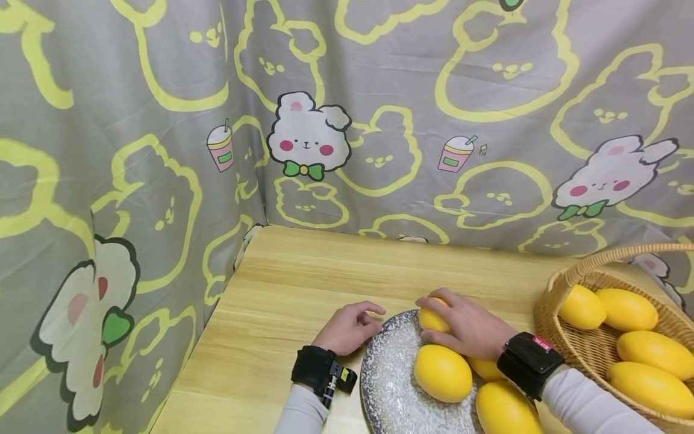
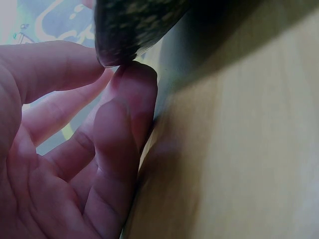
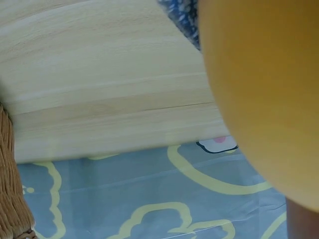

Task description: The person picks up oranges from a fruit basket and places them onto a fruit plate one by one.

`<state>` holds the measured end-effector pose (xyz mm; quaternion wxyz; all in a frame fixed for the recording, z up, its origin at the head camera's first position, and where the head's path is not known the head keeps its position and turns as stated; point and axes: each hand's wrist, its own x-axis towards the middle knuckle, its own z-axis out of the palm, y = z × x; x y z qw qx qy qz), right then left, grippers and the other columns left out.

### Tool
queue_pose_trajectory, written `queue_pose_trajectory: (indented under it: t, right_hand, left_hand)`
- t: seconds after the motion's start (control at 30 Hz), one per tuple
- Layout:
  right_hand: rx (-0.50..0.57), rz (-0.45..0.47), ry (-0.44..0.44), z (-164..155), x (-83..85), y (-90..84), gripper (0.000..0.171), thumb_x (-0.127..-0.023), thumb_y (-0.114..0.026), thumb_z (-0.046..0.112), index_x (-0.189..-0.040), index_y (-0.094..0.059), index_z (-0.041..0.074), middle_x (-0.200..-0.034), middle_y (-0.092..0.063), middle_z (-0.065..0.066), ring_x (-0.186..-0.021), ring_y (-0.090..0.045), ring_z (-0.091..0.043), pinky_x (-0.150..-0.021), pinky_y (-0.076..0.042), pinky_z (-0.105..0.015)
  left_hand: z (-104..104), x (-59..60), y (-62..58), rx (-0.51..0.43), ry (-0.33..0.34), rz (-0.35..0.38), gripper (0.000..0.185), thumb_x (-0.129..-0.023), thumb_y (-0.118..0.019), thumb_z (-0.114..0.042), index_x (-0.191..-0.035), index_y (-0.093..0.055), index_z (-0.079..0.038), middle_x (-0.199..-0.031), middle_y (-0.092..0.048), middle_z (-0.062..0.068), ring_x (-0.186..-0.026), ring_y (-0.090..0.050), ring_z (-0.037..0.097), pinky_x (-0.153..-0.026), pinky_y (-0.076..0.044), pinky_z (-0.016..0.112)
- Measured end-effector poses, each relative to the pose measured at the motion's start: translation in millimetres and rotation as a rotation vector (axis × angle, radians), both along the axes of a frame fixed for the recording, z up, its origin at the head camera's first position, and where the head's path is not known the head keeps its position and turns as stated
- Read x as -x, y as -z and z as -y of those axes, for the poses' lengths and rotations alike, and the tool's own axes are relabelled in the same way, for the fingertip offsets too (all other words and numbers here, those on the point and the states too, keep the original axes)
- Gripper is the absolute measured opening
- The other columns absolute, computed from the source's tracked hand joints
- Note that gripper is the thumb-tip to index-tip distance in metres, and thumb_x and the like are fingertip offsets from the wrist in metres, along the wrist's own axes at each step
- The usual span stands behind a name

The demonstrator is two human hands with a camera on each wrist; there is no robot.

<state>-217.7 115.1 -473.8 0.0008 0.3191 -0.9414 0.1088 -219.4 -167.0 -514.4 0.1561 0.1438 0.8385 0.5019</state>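
Fruit (image 1: 434, 319), yellow and oval, was gripped from above by the right hand (image 1: 470, 328), fingers curled round it; it was held at the far edge of the plate (image 1: 387, 367), whether resting on it or just above could not be told; in the right wrist view the fruit filled the right side of the frame, with the plate rim and table behind it. Three more fruits were seen on the speckled plate: one (image 1: 443, 372) just below the hand, one (image 1: 506, 407) at the near edge, one (image 1: 484, 367) largely hidden under the wrist. Left hand (image 1: 349, 328) was laid on the table (image 1: 287, 283) at the plate's left rim, fingers loosely bent and holding nothing; in the left wrist view a fingertip (image 2: 132, 82) was seen touching the rim. Basket (image 1: 558, 289), wicker, stood to the right with five fruits in it; patterned cloth (image 1: 379, 90) hung behind the table.
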Motion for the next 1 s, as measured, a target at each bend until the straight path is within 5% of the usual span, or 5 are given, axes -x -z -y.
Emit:
queue_pose_trajectory:
  t: [1.0]
  right_hand:
    - [0.039,-0.013,0.035,0.0,-4.6,-0.6,0.060,-0.098,-0.062,0.060,-0.145,-0.059,0.023,-0.137,-0.061,0.000,-0.116,-0.067,-0.019,-0.095,-0.058,-0.046]
  left_hand:
    - [0.6,0.2,1.1,-0.013,0.000,0.010,0.028,-0.099,-0.067,-0.021,-0.126,-0.071,-0.019,-0.099,-0.076,0.000,-0.081,-0.064,0.010,-0.074,-0.048,0.028]
